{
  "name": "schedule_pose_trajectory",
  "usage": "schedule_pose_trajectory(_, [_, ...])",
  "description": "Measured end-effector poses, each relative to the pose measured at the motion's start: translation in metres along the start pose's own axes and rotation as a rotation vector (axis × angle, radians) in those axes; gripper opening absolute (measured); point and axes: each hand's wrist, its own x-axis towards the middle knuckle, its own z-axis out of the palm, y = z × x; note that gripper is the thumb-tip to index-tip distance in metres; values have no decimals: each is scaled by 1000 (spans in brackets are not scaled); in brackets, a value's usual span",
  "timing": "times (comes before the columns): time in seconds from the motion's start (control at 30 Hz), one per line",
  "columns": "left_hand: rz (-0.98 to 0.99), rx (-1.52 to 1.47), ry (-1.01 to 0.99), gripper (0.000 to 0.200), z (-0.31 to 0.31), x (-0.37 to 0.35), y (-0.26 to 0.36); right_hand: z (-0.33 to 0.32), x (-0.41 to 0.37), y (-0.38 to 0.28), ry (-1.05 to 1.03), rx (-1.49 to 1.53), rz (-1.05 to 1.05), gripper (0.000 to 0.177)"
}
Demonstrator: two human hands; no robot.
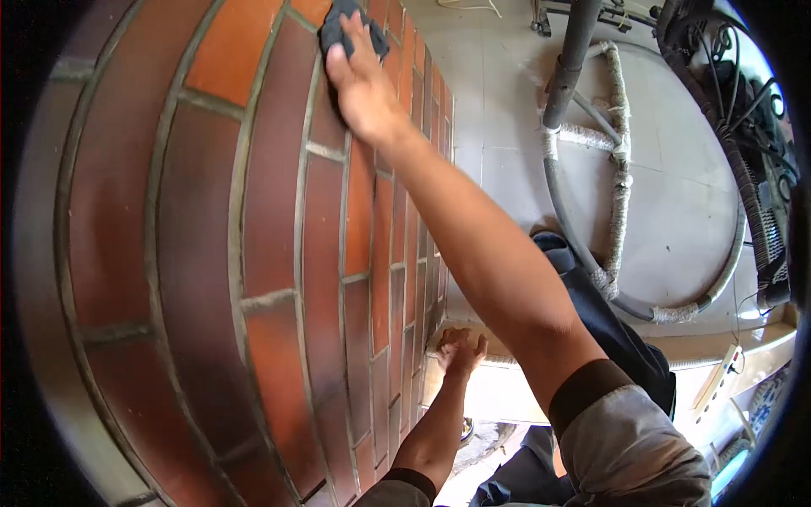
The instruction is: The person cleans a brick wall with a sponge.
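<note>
A brick-patterned wall in red, orange and dark brown with pale grey joints fills the left half of the view. High on it, my right hand presses a crumpled dark grey cloth against the bricks, fingers closed over it. My right arm stretches up across the middle of the picture. Lower down, my left hand is beside the wall's far edge, at a light brown ledge. Its fingers are loosely bent and apart, holding nothing.
To the right, a round metal frame wrapped in pale cord stands on the light tiled floor. Dark woven ironwork stands at the far right. A white power strip is at the lower right.
</note>
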Motion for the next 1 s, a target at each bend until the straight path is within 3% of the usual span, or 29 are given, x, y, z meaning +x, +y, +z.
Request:
schedule_pose_trajectory(0.1, [-41,-11,-92,30,17,-7,-8,7,-89,-34,-62,-74,-95,61])
schedule_pose_trajectory(0.2, [-51,-20,-154,32,27,-10,-17,6,-185,-53,-297,-30,-150,62])
schedule_pose_trajectory(0.27, [-57,-23,-184,33,31,-14,-21,3,-162,-28,-263,-29,-173,63])
schedule_pose_trajectory(0.33, [-62,-26,-192,34,36,-13,-21,-1,-84,-9,-151,-62,-241,62])
schedule_pose_trajectory(0.47, [19,54,-117,35,37,-12,-25,-6,87,26,23,-31,30,62])
schedule_pose_trajectory(0.57, [-41,32,-183,34,28,-9,-16,-14,92,27,-4,33,41,63])
schedule_pose_trajectory(0.7, [-58,54,-287,33,20,-4,-15,-3,-45,2,-121,-108,-228,67])
schedule_pose_trajectory(0.8, [-46,49,-212,31,19,-6,-13,-10,-56,8,-225,-99,-288,65])
schedule_pose_trajectory(0.83, [-12,52,-139,30,20,-6,-13,-10,-25,20,-161,-90,-371,67])
schedule_pose_trajectory(0.9, [-24,17,-159,30,20,-5,-16,-7,48,31,-18,-94,-229,65])
schedule_pose_trajectory(0.97, [-16,-31,-138,31,22,-6,-15,-18,121,27,43,-20,65,60])
schedule_pose_trajectory(1.0, [-11,-34,-131,31,22,-5,-17,-31,144,10,25,27,343,55])
